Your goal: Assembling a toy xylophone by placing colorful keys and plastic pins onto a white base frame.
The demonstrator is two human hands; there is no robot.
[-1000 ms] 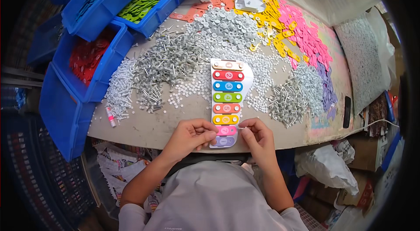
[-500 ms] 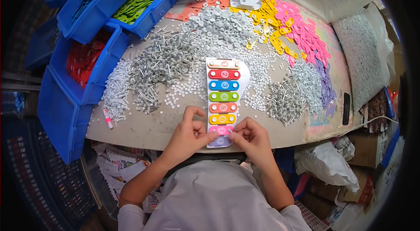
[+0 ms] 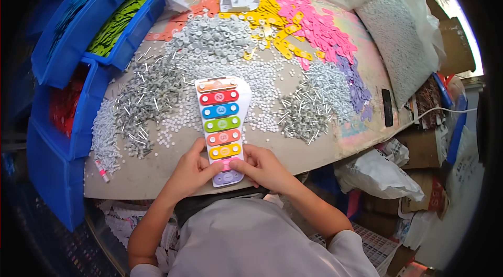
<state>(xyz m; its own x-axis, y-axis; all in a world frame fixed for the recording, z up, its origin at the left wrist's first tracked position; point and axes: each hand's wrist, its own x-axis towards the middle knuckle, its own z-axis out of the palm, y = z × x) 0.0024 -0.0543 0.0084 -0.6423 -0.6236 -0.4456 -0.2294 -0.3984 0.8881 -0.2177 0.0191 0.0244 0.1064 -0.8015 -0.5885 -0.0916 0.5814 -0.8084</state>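
A toy xylophone (image 3: 243,101) with a white base and a row of coloured bars lies near the table's front edge, its narrow end toward me. White round caps sit at the ends of most bars. My left hand (image 3: 191,173) grips its left edge, thumb pressed on the left end of the pink bar (image 3: 226,165). On the opposite edge my right hand (image 3: 264,168) is closed around the base, its thumb on the pink bar's right end. The thumbs partly cover that bar. Below it, nearest me, is the lilac bar (image 3: 228,177), without white caps at its ends.
Beyond the xylophone lie heaps of metal pins (image 3: 152,96), white caps (image 3: 215,38), and yellow (image 3: 267,17) and pink bars (image 3: 319,28). Blue bins (image 3: 78,114) line the left side. A black bar-shaped object (image 3: 387,107) and a clear bag of small pieces (image 3: 398,36) are at right.
My right thumb has gone from a pinch at the pink bar's right end to pressing flat on it. Both hands now hold the base, which has turned slightly. The whole view has shifted.
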